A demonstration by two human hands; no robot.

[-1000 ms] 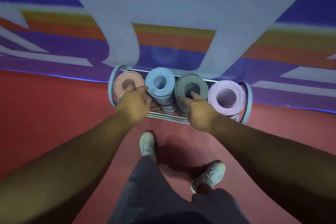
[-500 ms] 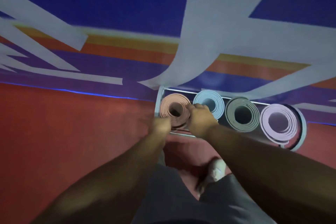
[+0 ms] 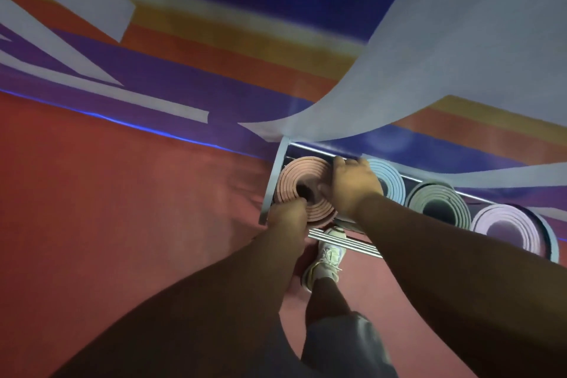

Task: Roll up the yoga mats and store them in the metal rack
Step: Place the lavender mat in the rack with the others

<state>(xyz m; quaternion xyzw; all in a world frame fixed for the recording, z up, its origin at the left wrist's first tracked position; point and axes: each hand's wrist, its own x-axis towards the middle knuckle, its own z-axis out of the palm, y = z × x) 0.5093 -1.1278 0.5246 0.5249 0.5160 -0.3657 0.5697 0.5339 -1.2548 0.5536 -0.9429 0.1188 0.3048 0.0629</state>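
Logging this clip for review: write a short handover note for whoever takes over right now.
Left hand: grips the near edge of the pink mat.
Right hand: grips that roll's right side, thumb at its core.
Metal rack: holds, left to right, the pink, blue mat, grey mat and purple mat, all rolled.
Done: four mats stored.
Left: seat the pink roll, let go.

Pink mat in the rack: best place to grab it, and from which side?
Judging by its pose, grip the pink mat at its exposed coiled end, coming from the open front. It lies end-on in the rack, with the blue mat beside it, so its sides look hard to reach.
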